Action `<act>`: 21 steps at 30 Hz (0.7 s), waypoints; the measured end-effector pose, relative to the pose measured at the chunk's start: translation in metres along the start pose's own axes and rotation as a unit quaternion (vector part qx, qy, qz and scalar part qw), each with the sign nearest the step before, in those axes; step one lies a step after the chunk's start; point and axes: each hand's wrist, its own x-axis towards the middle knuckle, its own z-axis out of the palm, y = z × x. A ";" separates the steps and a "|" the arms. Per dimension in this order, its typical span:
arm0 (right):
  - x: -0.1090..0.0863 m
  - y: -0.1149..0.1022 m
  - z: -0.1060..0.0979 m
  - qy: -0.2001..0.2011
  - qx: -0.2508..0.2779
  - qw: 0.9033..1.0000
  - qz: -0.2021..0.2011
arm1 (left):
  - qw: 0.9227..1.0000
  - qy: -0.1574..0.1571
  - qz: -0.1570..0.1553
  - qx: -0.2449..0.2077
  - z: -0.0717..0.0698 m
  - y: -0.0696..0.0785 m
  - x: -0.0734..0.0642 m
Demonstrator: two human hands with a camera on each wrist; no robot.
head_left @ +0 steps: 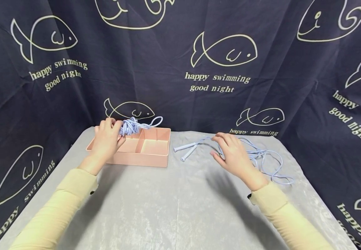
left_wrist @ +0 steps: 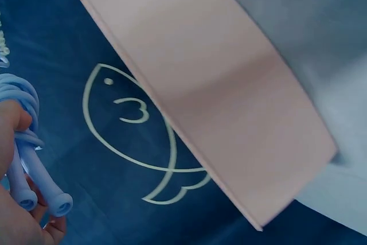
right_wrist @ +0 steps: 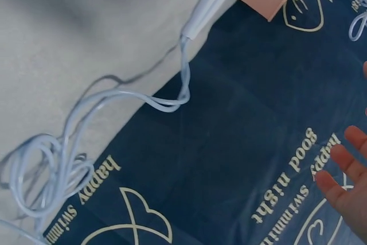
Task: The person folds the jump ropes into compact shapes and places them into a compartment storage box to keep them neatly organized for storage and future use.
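My left hand (head_left: 107,137) grips a bundled blue jump rope (head_left: 130,126) above the pink divided box (head_left: 138,159). The left wrist view shows the rope's two handles (left_wrist: 49,185) side by side under my fingers, with the cord wound round them. A loop of cord sticks out to the right of the bundle. On the right, my right hand (head_left: 235,158) hovers over a second blue jump rope (head_left: 272,163), its fingers relaxed and holding nothing. That rope lies loosely coiled on the table, with its two handles (head_left: 189,152) pointing toward the box.
The grey-covered table (head_left: 167,208) ends at a dark blue curtain (head_left: 167,69) printed with fish and lettering, which hangs behind and along both sides. A divider (head_left: 140,141) splits the inside of the box.
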 end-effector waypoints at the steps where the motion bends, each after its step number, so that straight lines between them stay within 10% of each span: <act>1: -0.002 0.001 0.002 -0.003 -0.001 1.000 0.004 | 1.000 -0.003 -0.006 0.002 0.001 -0.003 -0.001; 21: -0.024 0.012 0.040 -0.062 -0.012 0.997 0.039 | 0.989 -0.093 -0.108 0.044 0.020 -0.041 -0.027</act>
